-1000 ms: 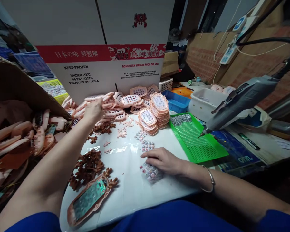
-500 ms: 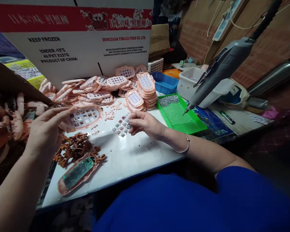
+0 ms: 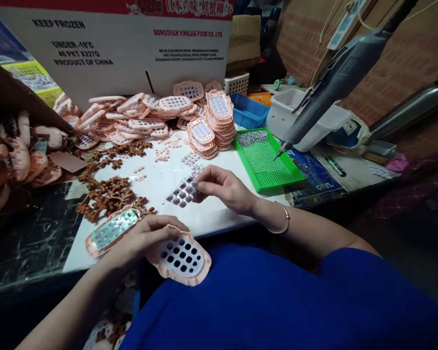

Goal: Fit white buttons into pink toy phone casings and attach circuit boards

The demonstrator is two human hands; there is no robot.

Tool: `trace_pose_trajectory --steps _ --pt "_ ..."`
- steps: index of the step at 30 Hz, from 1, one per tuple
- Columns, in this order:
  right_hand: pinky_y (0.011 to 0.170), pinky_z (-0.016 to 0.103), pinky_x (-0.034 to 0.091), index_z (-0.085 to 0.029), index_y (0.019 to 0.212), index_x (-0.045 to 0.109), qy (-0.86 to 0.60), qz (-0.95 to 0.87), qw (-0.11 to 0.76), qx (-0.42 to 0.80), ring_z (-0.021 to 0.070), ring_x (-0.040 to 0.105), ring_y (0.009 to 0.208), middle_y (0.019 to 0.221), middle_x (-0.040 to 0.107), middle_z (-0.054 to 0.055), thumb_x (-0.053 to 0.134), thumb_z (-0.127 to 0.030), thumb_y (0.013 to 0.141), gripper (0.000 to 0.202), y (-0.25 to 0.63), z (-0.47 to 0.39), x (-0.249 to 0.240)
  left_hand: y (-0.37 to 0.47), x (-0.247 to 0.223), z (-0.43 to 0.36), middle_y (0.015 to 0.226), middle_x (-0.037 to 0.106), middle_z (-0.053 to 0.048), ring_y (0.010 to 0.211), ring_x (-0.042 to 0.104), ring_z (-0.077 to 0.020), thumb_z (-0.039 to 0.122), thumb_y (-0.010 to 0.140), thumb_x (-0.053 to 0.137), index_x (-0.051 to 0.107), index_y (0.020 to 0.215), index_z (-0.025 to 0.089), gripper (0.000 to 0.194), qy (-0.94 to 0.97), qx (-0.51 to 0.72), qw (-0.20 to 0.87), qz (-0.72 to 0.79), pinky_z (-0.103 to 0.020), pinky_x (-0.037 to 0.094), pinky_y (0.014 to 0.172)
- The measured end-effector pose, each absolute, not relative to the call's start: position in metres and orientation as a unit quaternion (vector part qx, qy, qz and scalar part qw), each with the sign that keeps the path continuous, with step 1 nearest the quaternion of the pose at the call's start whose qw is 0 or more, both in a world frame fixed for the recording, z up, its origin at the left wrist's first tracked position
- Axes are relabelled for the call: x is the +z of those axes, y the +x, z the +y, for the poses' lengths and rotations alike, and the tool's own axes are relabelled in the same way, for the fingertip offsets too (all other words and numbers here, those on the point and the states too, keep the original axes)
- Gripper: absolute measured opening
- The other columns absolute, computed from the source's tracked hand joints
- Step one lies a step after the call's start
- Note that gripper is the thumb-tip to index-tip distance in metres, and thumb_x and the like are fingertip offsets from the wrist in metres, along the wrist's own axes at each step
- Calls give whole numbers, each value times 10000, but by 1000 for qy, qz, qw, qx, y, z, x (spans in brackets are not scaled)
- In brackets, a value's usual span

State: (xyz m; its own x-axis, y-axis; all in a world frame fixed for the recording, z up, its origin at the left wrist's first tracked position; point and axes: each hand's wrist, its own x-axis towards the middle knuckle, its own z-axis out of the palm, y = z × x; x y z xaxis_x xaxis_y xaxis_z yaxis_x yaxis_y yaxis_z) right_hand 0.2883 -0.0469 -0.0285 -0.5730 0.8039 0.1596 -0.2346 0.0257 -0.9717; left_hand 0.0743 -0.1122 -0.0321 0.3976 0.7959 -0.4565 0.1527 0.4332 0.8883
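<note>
My left hand point(image 3: 156, 233) is closed on a pink plastic shell point(image 3: 184, 255) with a pale panel of dark holes, held at the table's front edge against the blue shirt. In my right hand point(image 3: 224, 187), thumb and fingers pinch a small keypad sheet point(image 3: 184, 192) dotted with rounded buttons, just above the white table. Left of it lies another pink shell with a green circuit board point(image 3: 115, 228) in it. Brown plastic pieces point(image 3: 109, 197) are heaped behind that shell. Small pink pieces point(image 3: 163, 154) and another keypad sheet point(image 3: 191, 160) lie farther back.
Pink shells are stacked point(image 3: 219, 116) and piled point(image 3: 131, 116) before a white carton point(image 3: 131, 53). A green tray point(image 3: 266, 170) of small metal parts lies right, under a hanging electric screwdriver point(image 3: 332, 92). Blue point(image 3: 248, 112) and white point(image 3: 284, 109) bins stand behind.
My left hand has brought the pink shell from the left side of the table down to the front edge. My right hand still holds the keypad sheet. The view has tipped downward.
</note>
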Motion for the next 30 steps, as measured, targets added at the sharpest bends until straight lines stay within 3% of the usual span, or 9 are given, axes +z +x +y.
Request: trace_pose_trajectory --steps 4,7,10,16,20,26,30 --pt "805 238 545 -133 913 587 -47 -850 399 340 102 675 900 946 713 84 541 -160 899 55 297 -71 -39 90 -46 -115 631 697 -72 518 595 -163 353 535 754 757 668 177 222 369 319 725 485 -224 457 495" --pt "831 271 536 -144 883 609 48 -925 369 80 122 669 944 997 721 76 506 -165 927 113 301 -79 -41 96 -45 -115 561 664 -68 451 548 -150 349 468 738 756 644 156 262 346 320 744 474 -214 398 423" --pt "830 272 533 -159 829 633 59 -936 346 -21 123 671 930 992 728 36 542 -196 918 133 305 -82 -37 99 -41 -117 558 670 -78 438 550 -158 363 471 723 763 670 156 290 304 302 773 469 -225 394 418" --pt "789 270 523 -177 799 633 48 -947 315 -49 120 663 870 958 727 0 560 -214 909 137 308 -90 -36 107 -34 -123 656 706 -106 608 630 -187 408 531 743 756 690 117 332 263 304 788 466 -248 498 588" --pt "799 278 504 -190 807 619 50 -962 266 -47 119 637 866 912 709 -24 553 -210 914 127 309 -93 -38 114 -33 -123 576 666 -71 531 591 -143 453 592 762 731 676 115 349 215 290 829 426 -218 477 544" --pt "957 350 445 -192 889 639 20 -971 236 14 173 538 1120 1084 670 -2 519 -220 935 131 318 -89 -39 114 -38 -122 612 666 -77 522 590 -153 481 666 725 707 731 99 388 203 277 838 424 -235 477 515" --pt "999 364 448 -148 936 665 14 -964 244 108 199 483 1191 1120 652 69 503 -260 939 197 324 -87 -48 113 -46 -130 844 715 -135 734 671 -243 549 698 693 710 921 102 500 190 300 853 383 -342 539 707"
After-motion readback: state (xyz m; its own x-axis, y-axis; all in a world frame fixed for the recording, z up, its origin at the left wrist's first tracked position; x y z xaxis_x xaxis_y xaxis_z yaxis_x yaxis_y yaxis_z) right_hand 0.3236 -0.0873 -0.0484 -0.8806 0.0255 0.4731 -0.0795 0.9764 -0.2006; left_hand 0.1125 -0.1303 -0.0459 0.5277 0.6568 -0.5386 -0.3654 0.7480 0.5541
